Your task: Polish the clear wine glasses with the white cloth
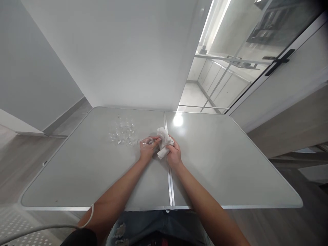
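My left hand [148, 147] is wrapped around a clear stemmed glass [146, 141], which lies sideways with one end toward the left. Its other end meets a white cloth [163, 141], bunched up near the seam of the table. Gripping that cloth from the right is my right hand [174, 152], its fingers curled into the folds. The cloth covers part of the glass. To the left of my left hand stand several clear glasses [124, 131] in a close group on the table.
The pale folding table [220, 164] has a metal seam down its middle. A white wall [128, 54] rises behind it, with a glass-paned door [217, 75] at the back right. A white cable [58, 226] runs by my left arm.
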### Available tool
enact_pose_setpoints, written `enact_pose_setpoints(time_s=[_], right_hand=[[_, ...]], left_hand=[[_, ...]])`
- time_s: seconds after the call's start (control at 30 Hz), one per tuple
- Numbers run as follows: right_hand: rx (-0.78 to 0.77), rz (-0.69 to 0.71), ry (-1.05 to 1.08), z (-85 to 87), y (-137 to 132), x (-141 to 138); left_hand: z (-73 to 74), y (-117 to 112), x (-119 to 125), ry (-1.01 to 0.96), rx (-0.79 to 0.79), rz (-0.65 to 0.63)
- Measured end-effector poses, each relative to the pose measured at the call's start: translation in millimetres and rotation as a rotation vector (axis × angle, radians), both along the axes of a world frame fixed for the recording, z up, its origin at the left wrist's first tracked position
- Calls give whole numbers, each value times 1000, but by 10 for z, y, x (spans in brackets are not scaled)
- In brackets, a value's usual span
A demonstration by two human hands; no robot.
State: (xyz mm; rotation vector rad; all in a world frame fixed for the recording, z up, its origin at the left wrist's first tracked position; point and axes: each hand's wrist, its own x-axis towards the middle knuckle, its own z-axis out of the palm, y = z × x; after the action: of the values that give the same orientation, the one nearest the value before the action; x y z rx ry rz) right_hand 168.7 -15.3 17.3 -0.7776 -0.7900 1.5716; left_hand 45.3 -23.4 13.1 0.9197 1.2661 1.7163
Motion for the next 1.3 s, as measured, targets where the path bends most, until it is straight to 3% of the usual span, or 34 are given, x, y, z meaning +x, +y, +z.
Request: enact_pose_setpoints(time_s=[0.1, 0.2, 0.3, 0.47, 0.67, 0.87, 1.0, 1.1, 1.23, 1.3], right_hand=[[-32, 19, 48, 16, -1, -20], [-101, 69, -26, -8, 1, -19], [-56, 65, -88, -13, -8, 2], [4, 46, 0, 15, 1, 3], [-37, 38, -54, -5, 5, 8], [-19, 52, -10, 53, 10, 4], [-2, 112, -184, 43, -13, 29], [25, 78, -133, 49, -33, 44], [17, 35, -13, 13, 4, 20], [-14, 62, -43, -29, 30, 8]], left_hand=[[28, -20, 19, -24, -20, -65], [45, -16, 7, -27, 0, 47], [59, -14, -8, -9, -3, 136], [84, -44, 1, 41, -1, -30], [64, -37, -11, 72, -13, 79], [70, -61, 6, -5, 21, -128], [15, -3, -35, -31, 68, 16], [-22, 25, -49, 14, 32, 73], [-13, -2, -21, 16, 19, -109], [-9, -8, -15, -5, 34, -113]])
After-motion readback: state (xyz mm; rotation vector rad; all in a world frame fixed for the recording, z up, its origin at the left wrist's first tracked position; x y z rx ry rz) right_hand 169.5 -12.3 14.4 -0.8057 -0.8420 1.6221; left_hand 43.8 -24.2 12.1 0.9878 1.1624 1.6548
